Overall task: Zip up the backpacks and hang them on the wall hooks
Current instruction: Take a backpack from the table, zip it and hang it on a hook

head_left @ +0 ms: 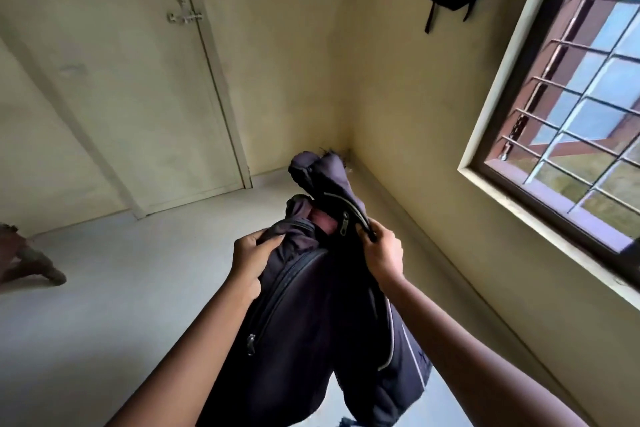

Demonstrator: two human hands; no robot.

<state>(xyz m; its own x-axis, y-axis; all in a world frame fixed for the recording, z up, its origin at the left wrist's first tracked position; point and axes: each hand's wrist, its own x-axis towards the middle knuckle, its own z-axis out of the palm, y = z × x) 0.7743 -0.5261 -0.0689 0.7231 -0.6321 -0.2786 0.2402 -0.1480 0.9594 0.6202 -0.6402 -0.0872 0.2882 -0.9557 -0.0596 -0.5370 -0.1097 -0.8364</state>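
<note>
Currently held up over the floor (138,288) by the corner (348,151): backpack (311,322), top zip (345,220) open. Left hand (251,258) fingers bunching fabric; right hand (382,253) fingers apparently pinching zip edge. Keep fabric taut; pull zip along steadily.

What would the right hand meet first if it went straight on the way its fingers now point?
The right hand pinches the zip edge of the backpack and points up and left. Straight on, it would probably meet the zip pull first, then the bag's open mouth; depth is hard to judge.
</note>
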